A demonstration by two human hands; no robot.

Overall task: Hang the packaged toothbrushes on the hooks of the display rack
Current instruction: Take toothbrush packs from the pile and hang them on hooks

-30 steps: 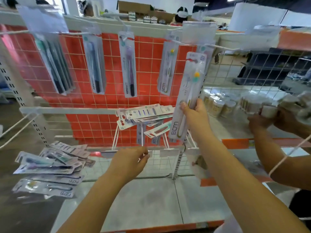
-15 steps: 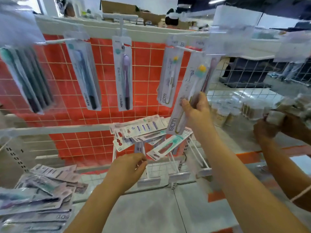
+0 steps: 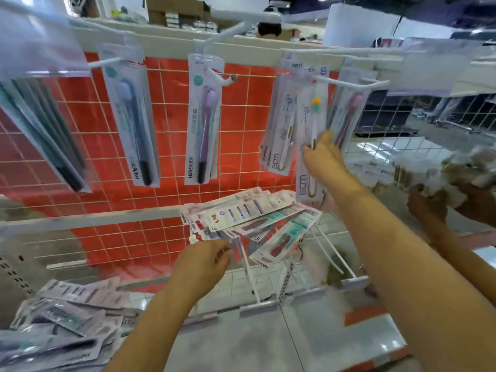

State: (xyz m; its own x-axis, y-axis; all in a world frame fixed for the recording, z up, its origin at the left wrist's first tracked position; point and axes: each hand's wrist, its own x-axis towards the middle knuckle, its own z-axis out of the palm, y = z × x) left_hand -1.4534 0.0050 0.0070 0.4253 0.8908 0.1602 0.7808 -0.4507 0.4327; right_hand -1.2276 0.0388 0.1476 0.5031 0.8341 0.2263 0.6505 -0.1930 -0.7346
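Observation:
My right hand (image 3: 323, 154) grips a white packaged toothbrush with a yellow head (image 3: 311, 122) by its lower half; its top sits at a white hook (image 3: 349, 83) of the display rack (image 3: 171, 44). Other packaged toothbrushes hang along the rack: a purple one (image 3: 204, 119), a blue one (image 3: 131, 122), a dark multi-pack (image 3: 45, 130). My left hand (image 3: 202, 263) is low, fingers curled at the edge of a fan of packaged toothbrushes (image 3: 249, 213) lying on the lower hooks. I cannot tell whether it grips one.
A loose pile of packaged toothbrushes (image 3: 64, 320) lies on the shelf at lower left. Another person's hands (image 3: 442, 202) hold white items at the right. Behind the hooks is a red wire-grid panel (image 3: 241, 124). Bare lower hooks (image 3: 335, 256) stick out toward me.
My right hand lifted the yellow-headed pack up and rightward onto the upper hook. The camera moved closer to the rack. My left hand stayed low by the fanned packs.

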